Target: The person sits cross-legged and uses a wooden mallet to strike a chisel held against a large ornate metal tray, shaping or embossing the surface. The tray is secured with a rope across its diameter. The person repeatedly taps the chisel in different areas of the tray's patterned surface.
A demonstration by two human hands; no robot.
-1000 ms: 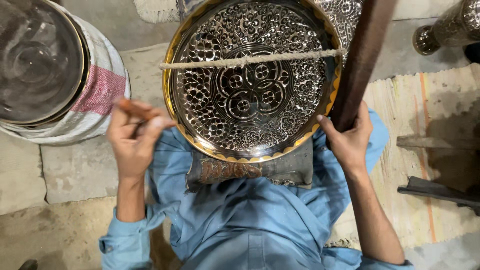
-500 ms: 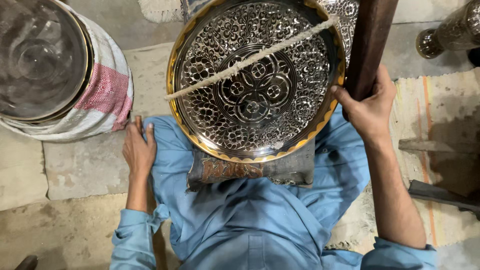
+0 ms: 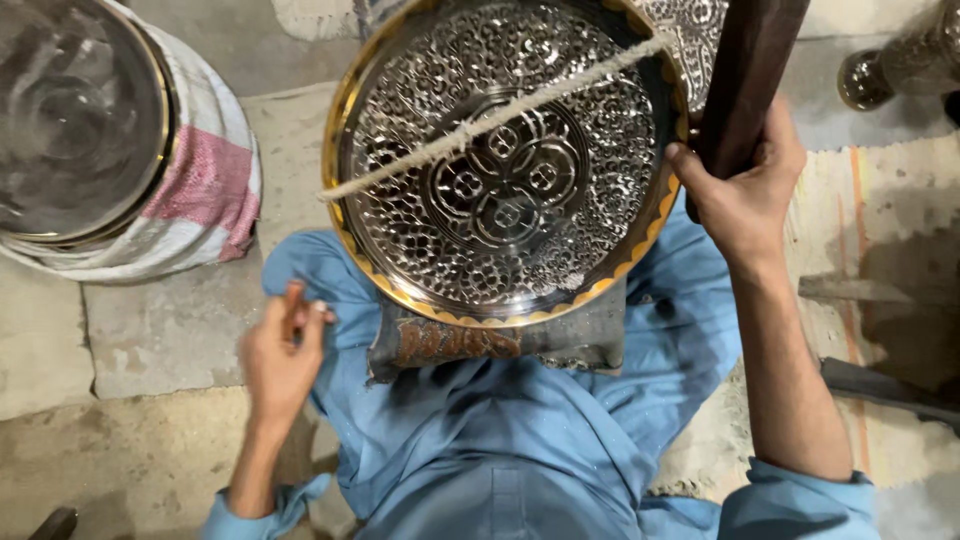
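Note:
A round engraved metal tray [image 3: 505,165] with a gold scalloped rim rests on a dark cushion [image 3: 470,345] in my lap. A pale twisted cord [image 3: 480,125] stretches diagonally across its face. My right hand [image 3: 740,185] is shut on a dark wooden post [image 3: 750,70] at the tray's right edge. My left hand [image 3: 282,350] hovers low left of the tray, over my blue-clad knee, fingers pinched on a small thin brownish tool [image 3: 293,300].
A stack of plain metal trays wrapped in white and pink cloth [image 3: 200,190] stands at the left. A shiny metal vessel [image 3: 900,60] lies at the top right. Dark metal bars [image 3: 880,385] lie on the woven mat at the right.
The cord has tilted from level to diagonal. My right hand has risen along the wooden post. My left hand has dropped away from the tray's rim toward my knee.

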